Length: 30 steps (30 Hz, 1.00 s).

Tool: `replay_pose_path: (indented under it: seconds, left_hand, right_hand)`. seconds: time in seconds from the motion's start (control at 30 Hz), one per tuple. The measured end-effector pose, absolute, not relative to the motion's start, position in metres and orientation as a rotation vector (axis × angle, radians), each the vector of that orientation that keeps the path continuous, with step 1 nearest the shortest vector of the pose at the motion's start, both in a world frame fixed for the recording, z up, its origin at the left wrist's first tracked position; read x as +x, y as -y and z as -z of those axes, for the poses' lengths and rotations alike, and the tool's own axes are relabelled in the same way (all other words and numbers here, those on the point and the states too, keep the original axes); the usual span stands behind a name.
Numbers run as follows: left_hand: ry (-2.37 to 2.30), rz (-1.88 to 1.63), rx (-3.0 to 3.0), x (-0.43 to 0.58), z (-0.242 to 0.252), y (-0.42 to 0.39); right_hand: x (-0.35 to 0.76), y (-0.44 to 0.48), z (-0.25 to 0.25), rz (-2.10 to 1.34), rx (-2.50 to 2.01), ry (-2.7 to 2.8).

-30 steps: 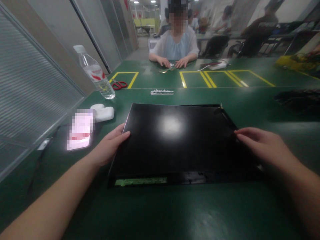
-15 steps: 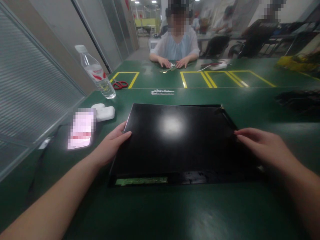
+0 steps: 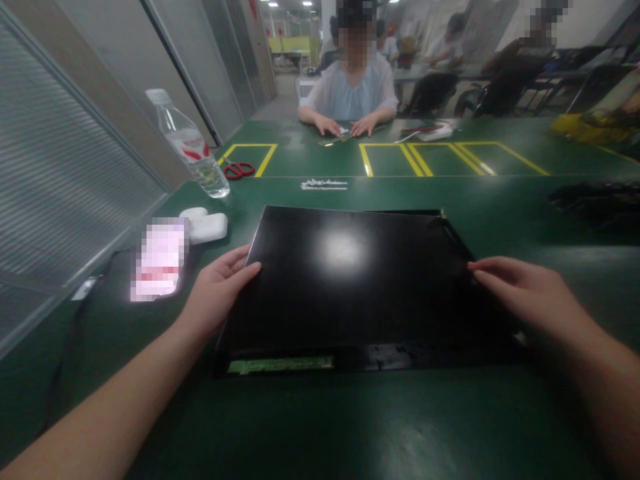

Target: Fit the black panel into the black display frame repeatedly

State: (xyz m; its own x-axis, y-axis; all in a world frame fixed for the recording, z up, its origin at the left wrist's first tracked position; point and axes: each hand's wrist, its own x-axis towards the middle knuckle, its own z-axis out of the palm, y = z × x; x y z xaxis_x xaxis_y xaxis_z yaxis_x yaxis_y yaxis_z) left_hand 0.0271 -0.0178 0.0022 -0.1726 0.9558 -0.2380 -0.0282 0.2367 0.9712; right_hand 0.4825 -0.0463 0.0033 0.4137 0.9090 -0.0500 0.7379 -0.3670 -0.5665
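A large black display panel (image 3: pixel 350 280) lies flat on the green table (image 3: pixel 320 427), with a green circuit strip (image 3: pixel 280 365) along its near edge. My left hand (image 3: pixel 217 293) grips the panel's left edge, thumb on top and fingers curled under. At the right edge my right hand (image 3: pixel 525 297) rests with fingers stretched out together, touching the panel's side.
A lit phone (image 3: pixel 157 263) and a white charger case (image 3: pixel 207 227) lie to the left. Behind them stand a water bottle (image 3: pixel 187 143) and red scissors (image 3: pixel 239 170). Small white parts (image 3: pixel 324 183) lie past the panel. A person (image 3: pixel 355 90) sits opposite, hands on the table.
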Motion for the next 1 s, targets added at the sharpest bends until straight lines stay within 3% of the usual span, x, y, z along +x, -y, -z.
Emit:
replay_pose_path:
  seconds: [0.3,1.0]
  left_hand:
    - [-1.743,-1.051,1.564,0.001,0.004,0.010]
    - [-1.785,-0.674,1.959,-0.006,0.020,0.004]
  right_hand:
    - [0.483,0.044,-0.002,-0.509,-2.211,1.384]
    - [0.486,0.045,-0.003,-0.556,-2.131,1.366]
